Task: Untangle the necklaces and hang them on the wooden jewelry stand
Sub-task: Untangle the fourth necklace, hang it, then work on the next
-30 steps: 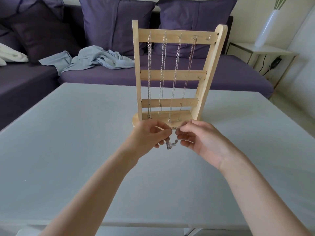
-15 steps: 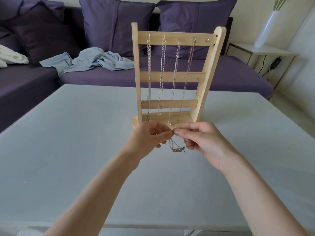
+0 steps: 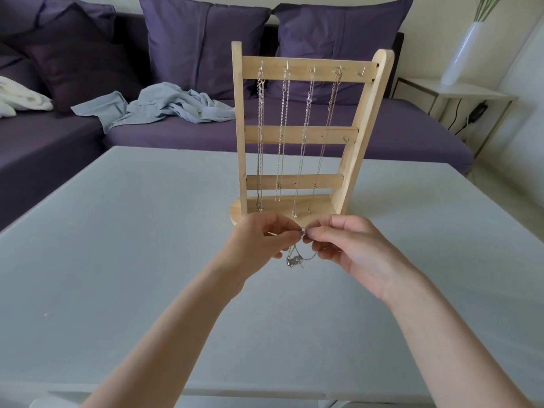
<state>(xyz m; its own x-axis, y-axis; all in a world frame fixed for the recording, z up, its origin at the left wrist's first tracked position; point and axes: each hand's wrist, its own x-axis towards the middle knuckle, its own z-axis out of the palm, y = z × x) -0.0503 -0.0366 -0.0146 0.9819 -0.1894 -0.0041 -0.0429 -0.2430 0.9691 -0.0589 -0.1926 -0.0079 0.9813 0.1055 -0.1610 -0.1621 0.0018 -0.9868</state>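
Grey table (image 3: pixel 117 260) before purple sofa (image 3: pixel 382 136), white vase (image 3: pixel 459 54).

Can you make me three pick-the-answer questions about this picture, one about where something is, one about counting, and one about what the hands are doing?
1. Where does the light wooden jewelry stand sit?
A. on the pale grey table
B. on the sofa
C. on the floor

2. How many silver chains hang from its top bar?
A. two
B. four
C. six

3. What are the left hand and right hand doing?
A. resting flat
B. pinching a tangled silver necklace
C. lifting the stand

Answers: 1 A, its base rests on the tabletop. 2 B, four hooks carry chains, the fifth is bare. 3 B, fingertips meet on the chain.
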